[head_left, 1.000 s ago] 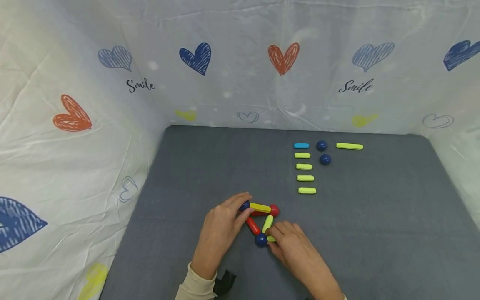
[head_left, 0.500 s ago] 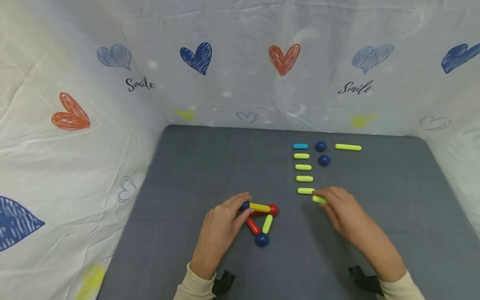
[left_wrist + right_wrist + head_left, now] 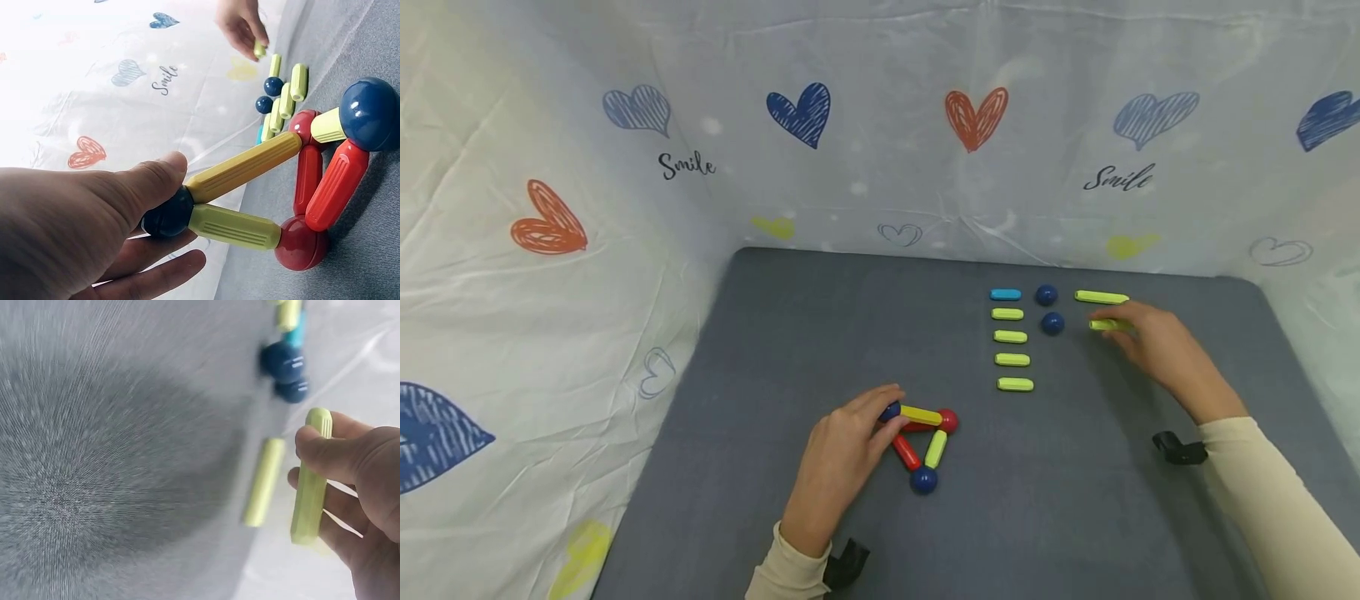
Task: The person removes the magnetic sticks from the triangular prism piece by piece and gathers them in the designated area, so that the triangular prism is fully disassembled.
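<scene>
My left hand (image 3: 842,458) pinches a dark blue ball (image 3: 169,215) at one corner of a construction of magnetic rods and balls. From that ball run a yellow rod (image 3: 245,167) and a lime rod (image 3: 235,227), each ending at a red ball. Red rods and a shorter-looking lime rod (image 3: 936,449) join these to another blue ball (image 3: 923,479). At the right, my right hand (image 3: 1172,358) holds a loose lime-green rod (image 3: 308,503) between thumb and fingers, raised off the table. Just beyond it lies another lime rod (image 3: 1101,297).
Several short lime rods (image 3: 1012,360) lie in a column on the grey table (image 3: 820,333), with a light blue rod (image 3: 1005,295) at the far end. Two dark blue balls (image 3: 1052,323) sit beside them. A white printed sheet (image 3: 880,125) hangs behind the table.
My right hand has drawn away from the construction's near blue ball and moved to the far right, carrying the lime rod. My left hand stays where it was, still pinching its ball.
</scene>
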A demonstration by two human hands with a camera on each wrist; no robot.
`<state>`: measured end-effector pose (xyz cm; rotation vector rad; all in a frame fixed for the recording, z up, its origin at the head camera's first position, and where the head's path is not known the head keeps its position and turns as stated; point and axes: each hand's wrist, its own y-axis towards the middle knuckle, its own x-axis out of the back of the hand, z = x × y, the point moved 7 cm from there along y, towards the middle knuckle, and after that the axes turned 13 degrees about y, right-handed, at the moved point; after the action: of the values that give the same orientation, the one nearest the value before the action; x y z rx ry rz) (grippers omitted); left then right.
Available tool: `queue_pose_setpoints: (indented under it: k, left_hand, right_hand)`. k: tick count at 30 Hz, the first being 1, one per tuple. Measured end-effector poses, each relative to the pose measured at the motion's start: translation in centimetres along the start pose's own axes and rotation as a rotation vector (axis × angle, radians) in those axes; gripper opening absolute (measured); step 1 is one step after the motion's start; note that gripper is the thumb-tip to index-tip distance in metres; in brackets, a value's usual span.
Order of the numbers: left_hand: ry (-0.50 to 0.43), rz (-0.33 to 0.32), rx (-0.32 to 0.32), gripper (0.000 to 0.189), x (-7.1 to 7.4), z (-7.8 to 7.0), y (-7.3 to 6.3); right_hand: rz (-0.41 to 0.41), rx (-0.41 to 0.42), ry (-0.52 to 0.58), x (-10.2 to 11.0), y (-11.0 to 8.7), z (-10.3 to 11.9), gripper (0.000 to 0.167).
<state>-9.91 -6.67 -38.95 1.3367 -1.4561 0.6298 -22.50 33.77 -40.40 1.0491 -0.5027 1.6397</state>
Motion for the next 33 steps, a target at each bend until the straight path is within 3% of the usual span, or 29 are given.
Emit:
queue_pose_setpoints:
  k: [5,12,20,27,33]
  left_hand:
    - [0.000,-0.001,0.002,0.038,0.1,0.0,0.1]
    - [-0.003,-0.003,-0.001,0.038,-0.1,0.1,0.1]
    - [-0.027,-0.010,0.000,0.039,-0.2,0.3,0.0]
    - [-0.142,0.013,0.010,0.044,-0.8,0.9,-0.1]
    - [-0.289,0.040,0.041,0.064,-2.1,1.7,-0.5]
  right_hand:
    - [0.058,-0.036,0.005,-1.4,1.9,-2.4,0.035]
    - [0.130,-0.132,0.028,-2.7,3.2,-4.0,0.032]
    - [0.108,-0.115,0.031,-3.2,3.2,-4.6,0.033]
    - [0.100,-0.105,0.046,-3.4,3.0,-4.9,0.034]
    - [0.098,-0.091,0.059,-3.5,2.8,-5.0,0.036]
